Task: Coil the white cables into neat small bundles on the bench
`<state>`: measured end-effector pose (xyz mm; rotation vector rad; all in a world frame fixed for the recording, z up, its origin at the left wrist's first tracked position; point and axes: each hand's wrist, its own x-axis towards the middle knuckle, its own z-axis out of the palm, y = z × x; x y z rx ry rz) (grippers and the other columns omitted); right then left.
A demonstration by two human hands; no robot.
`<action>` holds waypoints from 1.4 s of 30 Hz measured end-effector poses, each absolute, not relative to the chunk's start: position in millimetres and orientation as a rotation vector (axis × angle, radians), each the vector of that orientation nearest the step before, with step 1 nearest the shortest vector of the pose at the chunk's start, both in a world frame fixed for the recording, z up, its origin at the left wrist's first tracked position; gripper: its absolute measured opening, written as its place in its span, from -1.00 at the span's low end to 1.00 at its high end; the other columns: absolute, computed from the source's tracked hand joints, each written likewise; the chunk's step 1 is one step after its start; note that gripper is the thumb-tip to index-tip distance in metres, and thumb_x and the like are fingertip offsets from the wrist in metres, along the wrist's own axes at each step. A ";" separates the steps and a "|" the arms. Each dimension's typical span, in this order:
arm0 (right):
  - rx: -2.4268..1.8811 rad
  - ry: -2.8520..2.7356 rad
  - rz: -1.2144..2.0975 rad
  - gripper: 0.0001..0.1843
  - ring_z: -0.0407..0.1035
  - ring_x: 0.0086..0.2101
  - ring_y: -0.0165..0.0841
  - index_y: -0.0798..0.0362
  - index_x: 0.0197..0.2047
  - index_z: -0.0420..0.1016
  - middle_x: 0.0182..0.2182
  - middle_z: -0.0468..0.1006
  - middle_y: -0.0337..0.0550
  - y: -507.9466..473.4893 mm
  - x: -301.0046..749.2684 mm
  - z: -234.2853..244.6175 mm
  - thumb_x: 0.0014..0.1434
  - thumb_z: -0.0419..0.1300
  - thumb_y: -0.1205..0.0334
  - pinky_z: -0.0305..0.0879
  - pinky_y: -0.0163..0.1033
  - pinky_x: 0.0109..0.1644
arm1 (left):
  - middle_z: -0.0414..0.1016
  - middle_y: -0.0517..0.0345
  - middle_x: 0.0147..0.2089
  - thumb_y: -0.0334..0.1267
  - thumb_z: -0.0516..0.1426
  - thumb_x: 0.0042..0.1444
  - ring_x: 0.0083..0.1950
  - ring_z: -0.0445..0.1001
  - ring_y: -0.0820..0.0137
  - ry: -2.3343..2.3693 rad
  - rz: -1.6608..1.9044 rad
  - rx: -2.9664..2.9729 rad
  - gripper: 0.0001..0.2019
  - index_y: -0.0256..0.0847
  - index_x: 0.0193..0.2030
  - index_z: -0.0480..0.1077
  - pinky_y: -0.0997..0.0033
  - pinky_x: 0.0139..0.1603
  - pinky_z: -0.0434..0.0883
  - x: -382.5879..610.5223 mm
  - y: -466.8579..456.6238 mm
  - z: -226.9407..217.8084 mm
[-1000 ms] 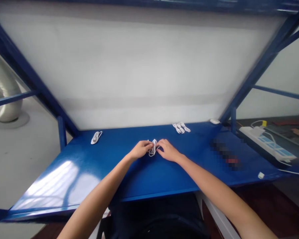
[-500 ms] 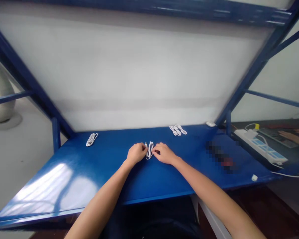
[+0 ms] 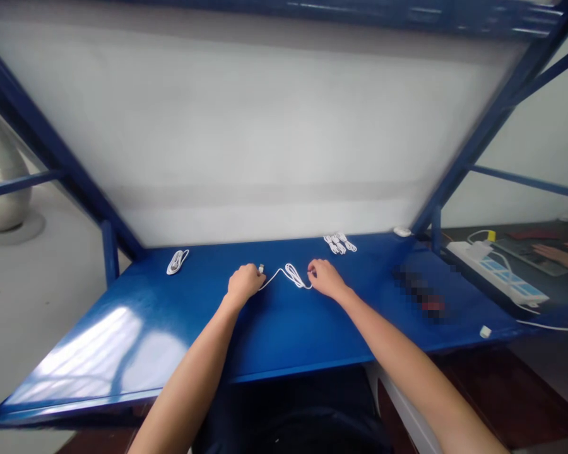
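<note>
One cable uncoiled partway, my left fingers and right fingers closed on its ends; one coil and one bundle lie still wound.

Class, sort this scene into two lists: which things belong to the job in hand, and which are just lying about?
Job in hand: left hand, right hand, the white cable between them.
Lying about: coiled white cable, white cable bundles, white power strip.
</note>
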<state>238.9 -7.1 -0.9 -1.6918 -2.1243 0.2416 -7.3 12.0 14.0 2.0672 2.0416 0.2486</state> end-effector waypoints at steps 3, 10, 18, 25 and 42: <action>-1.768 -2.073 0.292 -0.85 0.38 -0.24 -0.29 0.08 -0.18 0.42 -0.26 0.53 -0.06 -3.6 247.2 -0.6 0.17 0.08 0.35 0.22 -0.26 -0.22 | 0.55 -0.23 -0.16 -0.22 0.05 0.02 -0.14 0.53 0.05 2.127 0.234 2.033 -0.73 -0.25 -0.24 0.52 0.29 -0.27 0.37 -23.2 19.1 15.7; -1.849 -2.043 0.254 -0.85 0.41 -0.25 -0.30 0.05 -0.21 0.43 -0.22 0.55 -0.07 1.5 255.4 -1.8 0.16 0.09 0.38 0.19 -0.29 -0.28 | 0.53 -0.29 -0.12 -0.21 0.05 0.04 -0.09 0.51 -0.02 2.293 0.243 1.846 -0.71 -0.29 -0.18 0.49 0.20 -0.23 0.39 -68.7 34.8 18.3; -1.831 -2.058 0.150 -0.80 0.39 -0.23 -0.31 0.08 -0.19 0.44 -0.23 0.53 -0.05 -6.1 300.6 -11.3 0.18 0.03 0.41 0.19 -0.30 -0.23 | 0.53 -0.15 -0.15 -0.16 -0.01 0.11 -0.13 0.51 0.07 2.338 0.201 2.011 -0.74 -0.22 -0.25 0.44 0.29 -0.26 0.35 -116.3 2.2 11.8; -1.962 -1.870 0.315 -0.81 0.43 -0.30 -0.34 0.09 -0.16 0.45 -0.34 0.56 -0.11 -10.2 338.6 -7.3 0.17 0.08 0.32 0.24 -0.31 -0.24 | 0.55 0.08 -0.33 -0.12 0.04 0.07 -0.26 0.51 0.27 2.301 0.425 1.800 -0.80 -0.16 -0.33 0.41 0.45 -0.36 0.28 -159.1 -25.2 13.2; -2.357 -1.547 0.275 -0.64 0.46 -0.11 -0.16 0.16 0.01 0.39 -0.15 0.57 0.08 -4.6 371.6 -2.5 0.13 0.13 0.31 0.29 -0.23 -0.12 | 0.56 -0.08 -0.15 -0.13 0.00 0.08 -0.07 0.49 0.06 2.582 0.483 1.551 -0.73 -0.18 -0.22 0.45 0.28 -0.24 0.36 -189.1 -30.1 14.6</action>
